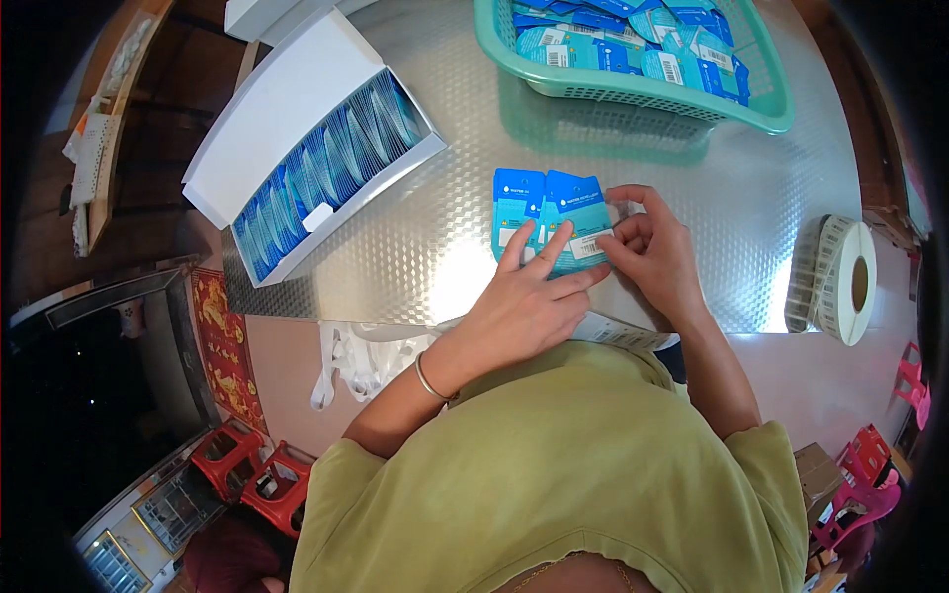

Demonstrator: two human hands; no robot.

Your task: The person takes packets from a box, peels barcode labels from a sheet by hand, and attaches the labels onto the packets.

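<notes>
the left hand (532, 306), fingers spread without pinching, is resting on two blue cards (578, 211) near the desk's (445, 222) front edge, probably needing light, even pressure while the right hand (657, 247) (grip half-closed, its hold unclear) is touching their right edge.

Head view of a metal desk (460, 148) from its near side. Midway along the near edge, blue cards (580, 198) lie side by side, partly overlapping. The left hand (539, 306) rests its spread fingers on them; the right hand (657, 247) is bent at their right side, its hold unclear. Near the left edge, an open white box (358, 211) contains a packed row of cards. Toward the far edge, right of centre, a green basket (777, 117) contains loose cards. A label roll (845, 262) stands at the near right corner.
</notes>
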